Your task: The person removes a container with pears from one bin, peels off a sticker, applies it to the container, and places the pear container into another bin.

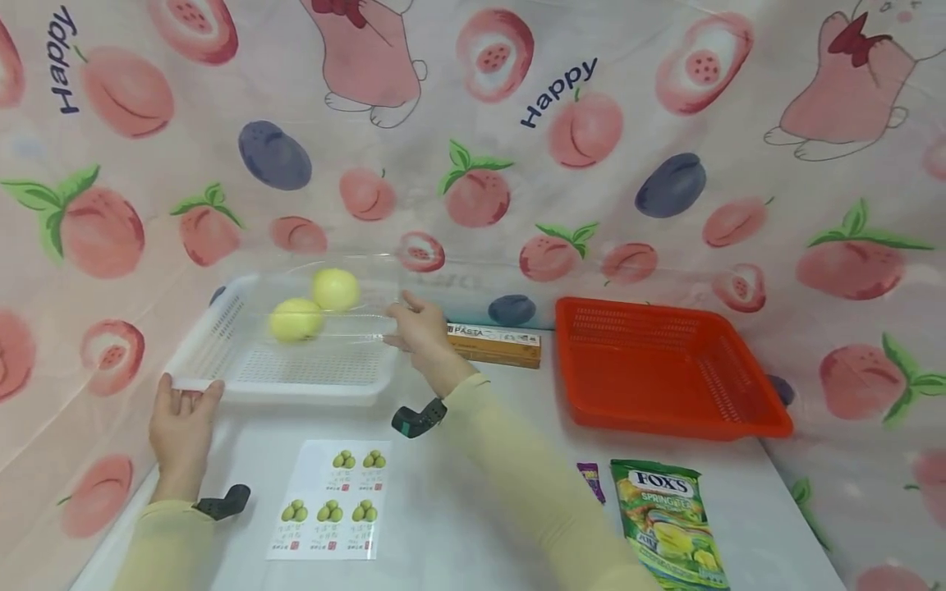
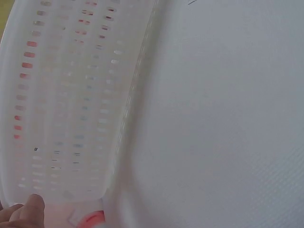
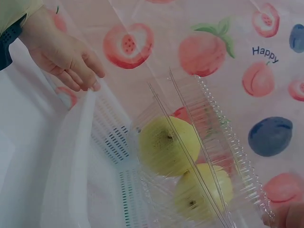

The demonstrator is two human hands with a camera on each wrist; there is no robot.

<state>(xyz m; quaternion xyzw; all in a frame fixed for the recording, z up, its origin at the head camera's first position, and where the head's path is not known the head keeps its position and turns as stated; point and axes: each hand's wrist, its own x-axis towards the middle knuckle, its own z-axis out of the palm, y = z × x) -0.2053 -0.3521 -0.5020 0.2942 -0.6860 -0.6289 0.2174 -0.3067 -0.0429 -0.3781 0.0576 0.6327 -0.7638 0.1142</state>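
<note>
two pears point(image 1: 296, 319) lie over the white basket point(image 1: 296, 391) in a likely flimsy, slick box point(image 1: 372, 302), best held by its end, which the right hand point(image 1: 423, 330) pinches while the left hand point(image 1: 180, 427) grips the basket.

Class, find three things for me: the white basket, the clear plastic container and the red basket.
White basket point(image 1: 296, 393): head view, on its front rim.
Clear plastic container point(image 3: 210, 116): right wrist view, on its transparent wall.
Red basket point(image 1: 639, 386): head view, on its inside bottom.

We see two fruits point(image 1: 296, 320) in plastic container point(image 3: 223, 142), in or over left basket point(image 1: 288, 390) | printed sheet point(image 1: 328, 501) in front | pasta box point(image 1: 493, 346) between baskets | Fox's bag point(image 1: 668, 525) before right basket point(image 1: 665, 423)
</note>
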